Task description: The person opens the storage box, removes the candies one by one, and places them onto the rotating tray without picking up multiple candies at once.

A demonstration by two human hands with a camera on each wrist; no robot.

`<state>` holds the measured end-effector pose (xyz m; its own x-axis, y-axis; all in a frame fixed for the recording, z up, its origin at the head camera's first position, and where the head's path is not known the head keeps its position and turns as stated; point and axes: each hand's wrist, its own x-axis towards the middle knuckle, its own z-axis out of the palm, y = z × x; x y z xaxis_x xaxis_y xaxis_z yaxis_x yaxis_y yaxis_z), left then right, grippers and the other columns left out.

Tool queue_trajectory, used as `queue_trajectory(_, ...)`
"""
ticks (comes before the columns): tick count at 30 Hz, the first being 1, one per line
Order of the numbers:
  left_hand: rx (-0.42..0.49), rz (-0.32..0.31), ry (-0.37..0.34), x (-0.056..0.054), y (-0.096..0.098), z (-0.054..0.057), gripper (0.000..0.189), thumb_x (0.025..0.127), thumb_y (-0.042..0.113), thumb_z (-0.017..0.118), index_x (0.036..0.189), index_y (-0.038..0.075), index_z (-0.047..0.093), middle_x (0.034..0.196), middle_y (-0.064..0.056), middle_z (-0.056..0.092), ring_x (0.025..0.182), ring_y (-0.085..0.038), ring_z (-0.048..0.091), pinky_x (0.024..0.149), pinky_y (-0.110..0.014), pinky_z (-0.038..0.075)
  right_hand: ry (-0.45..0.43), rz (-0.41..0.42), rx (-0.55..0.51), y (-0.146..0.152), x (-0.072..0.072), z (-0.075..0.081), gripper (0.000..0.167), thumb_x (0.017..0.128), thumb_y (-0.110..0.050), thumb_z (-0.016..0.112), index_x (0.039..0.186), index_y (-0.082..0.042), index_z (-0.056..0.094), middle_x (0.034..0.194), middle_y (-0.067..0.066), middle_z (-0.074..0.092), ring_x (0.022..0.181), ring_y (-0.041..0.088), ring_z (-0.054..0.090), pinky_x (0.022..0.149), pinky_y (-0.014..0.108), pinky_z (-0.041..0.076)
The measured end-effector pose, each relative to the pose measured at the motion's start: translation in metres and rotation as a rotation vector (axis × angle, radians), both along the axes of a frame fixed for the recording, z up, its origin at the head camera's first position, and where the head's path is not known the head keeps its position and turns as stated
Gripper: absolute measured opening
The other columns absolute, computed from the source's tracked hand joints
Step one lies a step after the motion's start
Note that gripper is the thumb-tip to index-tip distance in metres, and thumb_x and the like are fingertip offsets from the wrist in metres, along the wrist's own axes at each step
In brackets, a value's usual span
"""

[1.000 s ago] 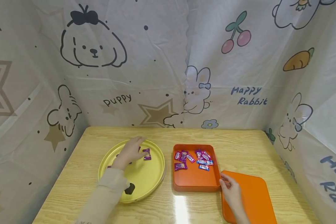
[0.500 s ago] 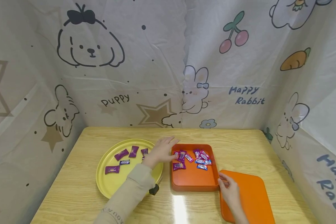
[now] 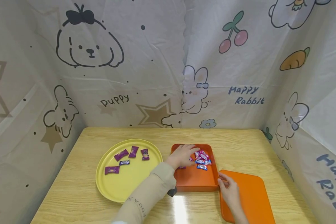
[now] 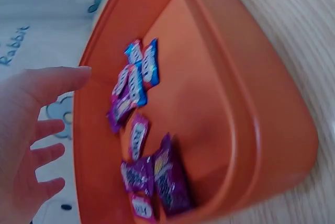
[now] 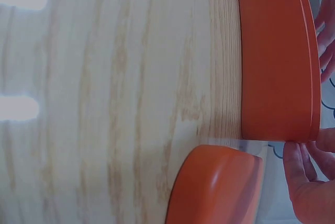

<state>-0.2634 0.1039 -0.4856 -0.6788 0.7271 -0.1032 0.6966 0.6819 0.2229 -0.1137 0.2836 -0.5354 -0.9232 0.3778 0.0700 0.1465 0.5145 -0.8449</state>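
Observation:
My left hand (image 3: 182, 155) reaches over the orange box (image 3: 196, 182), fingers spread, and overlaps its left part in the head view. In the left wrist view its fingers are extended with nothing visible between them. Below them, inside the box, lie several wrapped candies: blue-and-red ones (image 4: 150, 64), pink ones (image 4: 138, 136) and purple ones (image 4: 171, 177). My right hand (image 3: 230, 189) touches the box's right wall with nearly straight fingertips (image 5: 296, 158), near the front corner. An orange lid (image 3: 249, 196) lies flat on the table under that forearm.
A round yellow tray (image 3: 134, 189) stands left of the box. On it are several purple candies (image 3: 112, 170) and one small dark-blue candy (image 3: 124, 162). The wood-grain table (image 3: 235, 143) ends at a printed cloth (image 3: 156, 77) behind and on both sides.
My left hand has moved right from the yellow tray to above the orange box, uncovering the tray's candies. My right hand has stayed at the box's right wall.

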Motion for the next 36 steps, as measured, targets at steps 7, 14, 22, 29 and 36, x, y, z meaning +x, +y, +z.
queue_trajectory(7, -0.057, -0.043, -0.020, 0.008, 0.024, -0.005, 0.058, 0.082, 0.034, 0.065, 0.136, 0.022, 0.045, 0.139, 0.000, 0.042, 0.127, -0.020, 0.037, 0.105, -0.038, 0.032, -0.023, 0.004, -0.011, 0.001, 0.000, -0.002, 0.028, 0.088, -0.001, 0.056, 0.114, 0.007, 0.059, 0.103, 0.023, 0.062, 0.082, 0.028, 0.062, 0.063, 0.017, 0.049)
queue_trajectory(14, -0.154, -0.102, -0.091, 0.017, 0.045, -0.009, 0.051, 0.086, 0.030, 0.062, 0.134, 0.026, 0.047, 0.140, 0.005, 0.041, 0.130, -0.018, 0.036, 0.102, -0.034, 0.037, 0.008, 0.010, -0.007, 0.002, 0.000, -0.002, 0.027, 0.088, -0.001, 0.057, 0.113, 0.007, 0.060, 0.101, 0.023, 0.063, 0.081, 0.028, 0.063, 0.063, 0.017, 0.049)
queue_trajectory(22, -0.182, -0.093, -0.136, 0.021, 0.055, -0.019, 0.041, 0.088, 0.027, 0.061, 0.128, 0.025, 0.054, 0.128, 0.009, 0.053, 0.119, -0.010, 0.047, 0.097, -0.027, 0.040, 0.002, 0.010, 0.001, 0.002, -0.001, -0.003, 0.027, 0.087, -0.002, 0.057, 0.113, 0.005, 0.060, 0.101, 0.022, 0.063, 0.083, 0.029, 0.064, 0.064, 0.018, 0.050)
queue_trajectory(29, -0.218, -0.086, -0.119, 0.022, 0.056, -0.025, 0.030, 0.088, 0.027, 0.060, 0.118, 0.024, 0.062, 0.126, 0.008, 0.052, 0.118, -0.013, 0.048, 0.096, -0.028, 0.042, 0.014, 0.008, 0.003, 0.002, -0.001, -0.002, 0.027, 0.087, -0.001, 0.058, 0.112, 0.006, 0.060, 0.101, 0.022, 0.063, 0.081, 0.029, 0.064, 0.064, 0.020, 0.051)
queue_trajectory(36, -0.202, -0.043, -0.130, 0.022, 0.054, -0.029, 0.025, 0.090, 0.020, 0.057, 0.113, 0.025, 0.065, 0.128, 0.008, 0.052, 0.118, -0.013, 0.049, 0.097, -0.029, 0.041, 0.015, 0.016, 0.005, 0.002, 0.000, -0.002, 0.027, 0.088, -0.002, 0.058, 0.113, 0.007, 0.059, 0.102, 0.023, 0.063, 0.083, 0.030, 0.064, 0.063, 0.017, 0.049)
